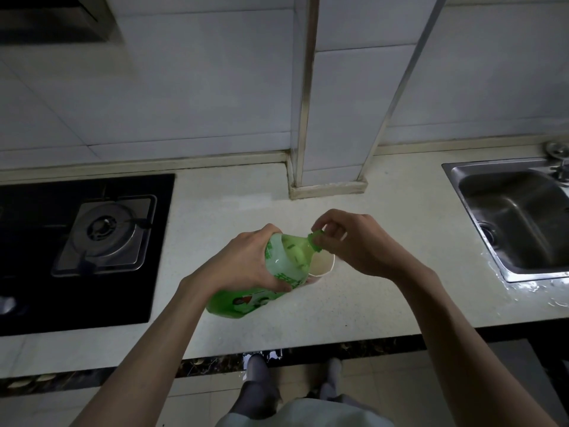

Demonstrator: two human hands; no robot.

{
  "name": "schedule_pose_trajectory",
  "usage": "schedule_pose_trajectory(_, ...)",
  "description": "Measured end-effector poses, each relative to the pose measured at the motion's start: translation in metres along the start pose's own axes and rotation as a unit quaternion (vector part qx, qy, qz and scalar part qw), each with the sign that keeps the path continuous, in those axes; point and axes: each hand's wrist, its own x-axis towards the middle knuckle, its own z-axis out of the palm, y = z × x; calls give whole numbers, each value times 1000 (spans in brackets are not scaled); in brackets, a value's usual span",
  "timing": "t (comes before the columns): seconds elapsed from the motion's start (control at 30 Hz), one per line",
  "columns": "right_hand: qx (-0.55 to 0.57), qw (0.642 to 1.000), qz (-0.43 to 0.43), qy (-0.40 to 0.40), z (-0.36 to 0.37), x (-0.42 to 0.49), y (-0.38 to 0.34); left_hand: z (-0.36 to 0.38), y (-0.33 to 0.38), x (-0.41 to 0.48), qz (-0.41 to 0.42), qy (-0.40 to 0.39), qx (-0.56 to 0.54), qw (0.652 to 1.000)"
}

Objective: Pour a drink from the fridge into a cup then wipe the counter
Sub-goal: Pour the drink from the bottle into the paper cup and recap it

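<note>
Pale speckled stone desk (354,303): left hand (246,260) wraps the tilted green plastic bottle (277,269); right hand (351,241) pinches its green cap (317,240) above the white cup (323,265). Best uncap upright before tipping.

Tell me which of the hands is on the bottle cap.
The right hand: its fingertips pinch the green cap. The left hand wraps the tilted green bottle by its body, beside the white cup.

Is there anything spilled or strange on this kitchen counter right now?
Yes. Water is pooled on the counter along the front edge of the sink, at the far right. A wet patch also shines on the counter's dark front edge. Nothing looks spilled around the white cup or the tilted green bottle.
</note>
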Motion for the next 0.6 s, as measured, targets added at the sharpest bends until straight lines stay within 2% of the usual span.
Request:
schedule_pose_trajectory(0.07, 15, 999, -42, -28, -1, -1, 5, 1, -1, 0, -5, 3, 1, 1000)
schedule_pose_trajectory(0.13, 32, 998, -32, -38, 1, -1, 5, 2, -1, 0, -7, 3, -8, 1000)
schedule_pose_trajectory(0.3, -10, 1000, -15, 21, 5, 0, 7, 4, 3, 3, -6, -1, -9, 1000)
schedule_pose_trajectory(0.6, 145, 989, -21, 11, 13, -4, 24, 5, 0, 11, -9, -22, 1, 1000)
